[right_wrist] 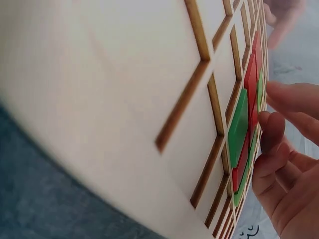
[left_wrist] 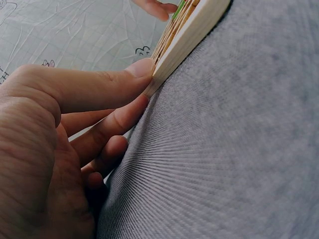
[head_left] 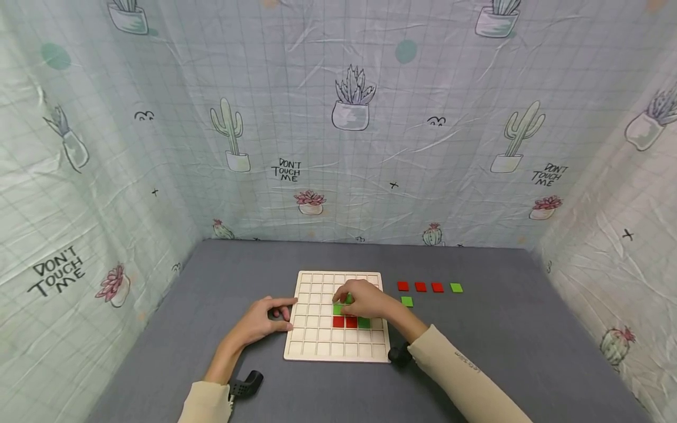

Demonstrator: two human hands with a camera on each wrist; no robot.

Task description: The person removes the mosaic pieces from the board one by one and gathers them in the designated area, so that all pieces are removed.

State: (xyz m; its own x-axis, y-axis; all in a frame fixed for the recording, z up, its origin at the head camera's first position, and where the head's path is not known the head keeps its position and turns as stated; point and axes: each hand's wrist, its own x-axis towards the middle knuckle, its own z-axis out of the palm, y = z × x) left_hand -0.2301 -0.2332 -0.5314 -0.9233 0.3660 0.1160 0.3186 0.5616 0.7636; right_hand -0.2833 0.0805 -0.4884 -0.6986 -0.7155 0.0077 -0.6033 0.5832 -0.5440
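Note:
A pale wooden grid board (head_left: 312, 346) lies on the grey cloth. My left hand (head_left: 260, 321) touches its left edge with thumb and index fingertips; its other fingers curl loosely below. Over the board, my right hand (head_left: 367, 298) has its fingertips down at the set tiles, close to a light green tile (head_left: 338, 309). I cannot tell whether these fingertips pinch a tile. In the nearer row are a red tile (head_left: 338, 322), a second red tile (head_left: 351, 322) and a darker green tile (head_left: 364, 322). More red and green tiles show past this row in the right wrist view.
Right of the board, three loose red tiles (head_left: 420, 286) and a light green tile (head_left: 456, 288) lie in a row. Another light green tile (head_left: 406, 301) lies nearer. Behind the table (head_left: 238, 264) hangs a cactus-printed cloth (head_left: 264, 129). Each wrist wears a black device (head_left: 247, 385).

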